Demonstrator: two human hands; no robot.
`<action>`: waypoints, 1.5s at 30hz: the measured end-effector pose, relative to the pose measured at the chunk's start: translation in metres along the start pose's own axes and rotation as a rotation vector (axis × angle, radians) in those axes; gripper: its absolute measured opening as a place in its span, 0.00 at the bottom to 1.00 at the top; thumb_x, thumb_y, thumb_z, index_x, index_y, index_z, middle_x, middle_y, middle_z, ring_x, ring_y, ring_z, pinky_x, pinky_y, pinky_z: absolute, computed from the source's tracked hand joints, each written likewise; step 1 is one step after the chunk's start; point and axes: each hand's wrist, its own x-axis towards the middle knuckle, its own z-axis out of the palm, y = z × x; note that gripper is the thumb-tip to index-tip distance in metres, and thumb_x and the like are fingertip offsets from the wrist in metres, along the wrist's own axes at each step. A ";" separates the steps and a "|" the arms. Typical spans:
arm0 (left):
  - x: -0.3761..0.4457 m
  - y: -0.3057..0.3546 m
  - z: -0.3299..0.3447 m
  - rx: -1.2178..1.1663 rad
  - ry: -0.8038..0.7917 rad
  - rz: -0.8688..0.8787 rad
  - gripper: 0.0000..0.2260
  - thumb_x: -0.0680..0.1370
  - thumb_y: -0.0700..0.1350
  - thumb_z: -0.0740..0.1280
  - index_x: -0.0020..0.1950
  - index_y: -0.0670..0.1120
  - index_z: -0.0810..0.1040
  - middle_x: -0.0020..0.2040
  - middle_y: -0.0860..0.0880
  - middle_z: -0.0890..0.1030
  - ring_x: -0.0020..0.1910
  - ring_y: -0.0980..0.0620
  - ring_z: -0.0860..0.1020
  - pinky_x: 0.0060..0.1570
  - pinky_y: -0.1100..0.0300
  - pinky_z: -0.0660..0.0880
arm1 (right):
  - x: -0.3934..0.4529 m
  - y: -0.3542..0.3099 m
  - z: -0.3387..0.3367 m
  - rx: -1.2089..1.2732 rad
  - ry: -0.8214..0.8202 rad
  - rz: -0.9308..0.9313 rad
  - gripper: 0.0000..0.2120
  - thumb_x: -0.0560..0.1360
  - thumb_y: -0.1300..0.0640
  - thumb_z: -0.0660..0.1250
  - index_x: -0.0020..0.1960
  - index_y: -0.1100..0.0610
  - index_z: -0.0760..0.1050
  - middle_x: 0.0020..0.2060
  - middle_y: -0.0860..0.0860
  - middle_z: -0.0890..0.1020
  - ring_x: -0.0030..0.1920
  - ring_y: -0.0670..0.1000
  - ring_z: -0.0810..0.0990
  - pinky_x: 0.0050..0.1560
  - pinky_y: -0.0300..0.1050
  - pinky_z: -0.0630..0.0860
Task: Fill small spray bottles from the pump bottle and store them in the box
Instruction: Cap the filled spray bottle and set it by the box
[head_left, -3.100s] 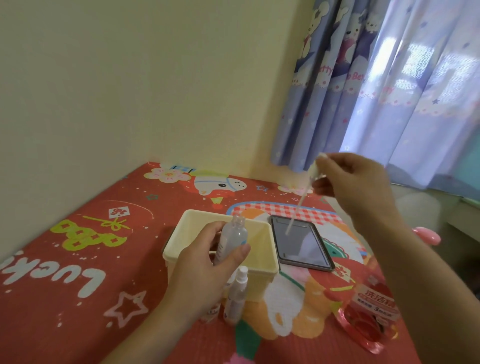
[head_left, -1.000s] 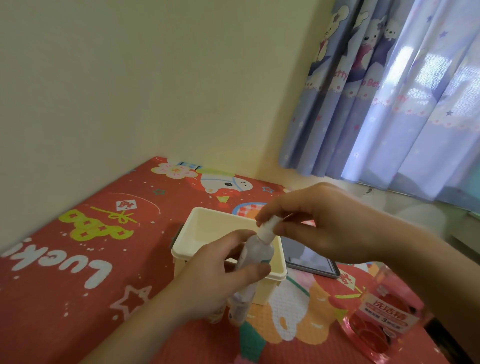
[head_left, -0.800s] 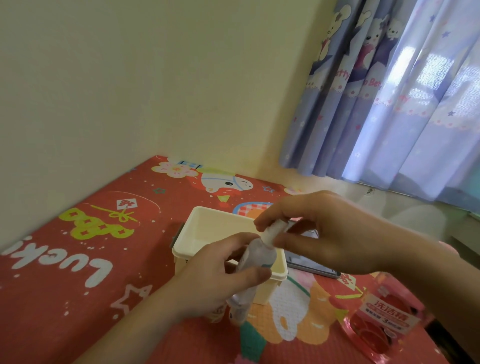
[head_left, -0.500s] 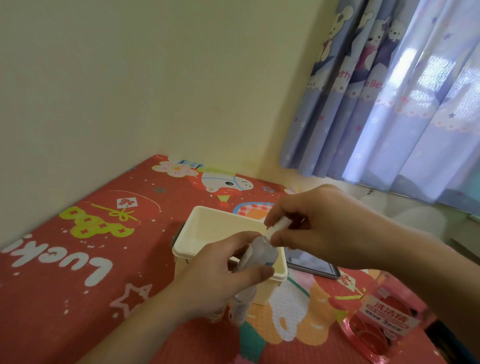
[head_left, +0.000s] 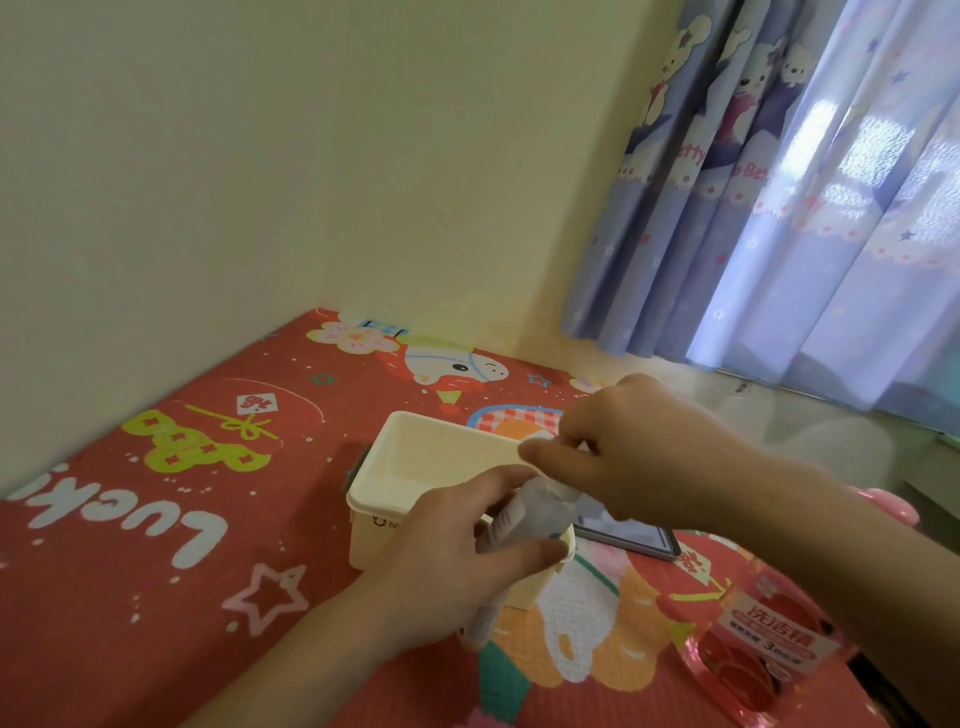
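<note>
The left hand (head_left: 457, 566) grips one small spray bottle (head_left: 540, 514) above the near rim of the cream box (head_left: 395, 499); the right hand (head_left: 623, 452) pinches its spray cap (head_left: 540, 447), fingers closed, seemingly screwing it on. Next, probably tighten it and lower the bottle into the box. A second small bottle (head_left: 483, 623) stands below, one pink pump bottle (head_left: 763, 639) at right, one phone (head_left: 628, 535) on the bench

Left hand (head_left: 457, 556) at 6 o'clock, forearm entering from 7 o'clock, fingers and thumb curled round small clear plastic spray bottle (head_left: 537, 514). Right hand (head_left: 639, 447) at 3 o'clock, fingertips pinching bottle's white top.
</note>
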 end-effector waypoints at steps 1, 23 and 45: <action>0.000 0.001 0.002 0.010 0.002 0.003 0.19 0.74 0.59 0.73 0.64 0.63 0.75 0.55 0.59 0.83 0.55 0.62 0.80 0.56 0.48 0.78 | 0.002 -0.003 0.003 -0.043 -0.010 0.018 0.31 0.80 0.35 0.53 0.34 0.56 0.77 0.26 0.54 0.77 0.29 0.50 0.77 0.36 0.49 0.77; 0.000 0.002 0.006 -0.029 0.124 0.042 0.14 0.73 0.61 0.71 0.57 0.65 0.75 0.51 0.60 0.83 0.52 0.61 0.81 0.51 0.58 0.76 | -0.007 0.011 -0.015 0.240 -0.203 -0.038 0.13 0.75 0.38 0.65 0.56 0.43 0.77 0.39 0.41 0.82 0.39 0.39 0.80 0.42 0.39 0.75; -0.007 -0.001 0.012 0.133 0.264 0.116 0.21 0.73 0.67 0.66 0.64 0.62 0.75 0.44 0.56 0.81 0.45 0.58 0.78 0.41 0.58 0.75 | 0.003 0.009 -0.004 0.190 -0.037 -0.113 0.12 0.76 0.43 0.68 0.41 0.51 0.80 0.33 0.47 0.81 0.35 0.47 0.78 0.40 0.52 0.77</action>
